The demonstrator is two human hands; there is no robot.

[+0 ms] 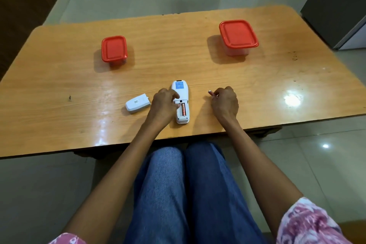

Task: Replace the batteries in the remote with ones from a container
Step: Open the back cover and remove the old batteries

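**While one battery is out, one stays in**

As we sit at the table (257, 89), the remote (181, 101) lies face down in front of us, close to the near edge. Its back cover (137, 103) is off and rests just to the left of it. The battery slot is open, and we can see one battery (184, 109) lying in it. The place beside it looks bare, but our fingers hide part of it.

Our left hand (163, 105) rests on the remote, fingers curled at the slot. We cannot tell if it is pinching anything or only holding the remote down. Our right hand (224, 101) is just to the right of the remote. Its grip is closed around a second battery (212, 93), and one end pokes out past the fingertips.

We think we are at the step of taking the old batteries out. One is in our hand, one is left.

Two boxes with red lids sit far back on the table, a small box (114, 49) on the left and a big box (238, 35) on the right. Both lids are on. We cannot see which box has the new batteries.

Next we should put down the battery we hold, away from the boxes so old and new do not mix. Then a fingertip must lift one end of the last battery. After that, a lid must come off.
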